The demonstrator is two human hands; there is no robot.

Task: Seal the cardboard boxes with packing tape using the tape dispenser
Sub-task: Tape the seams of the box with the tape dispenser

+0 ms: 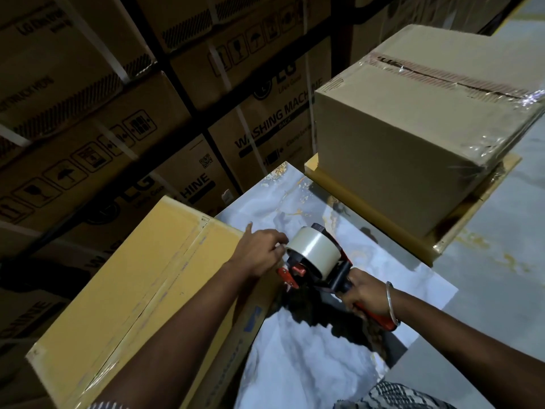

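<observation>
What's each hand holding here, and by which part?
Right hand grips the red-and-black tape dispenser by its handle. Left hand pinches at the clear tape roll's front edge.

**Dispenser held between two boxes**

Your right hand (pixel 364 296) grips the dispenser (pixel 317 265) handle. Your left hand (pixel 261 252) pinches at the tape roll (pixel 312 246), beside the yellow box (pixel 132 290). The taped box (pixel 413 143) stands well apart.

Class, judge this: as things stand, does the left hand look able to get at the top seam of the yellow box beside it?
Probably yes. The left hand is at the tape roll, just beside the yellow box; nothing lies between.
</observation>
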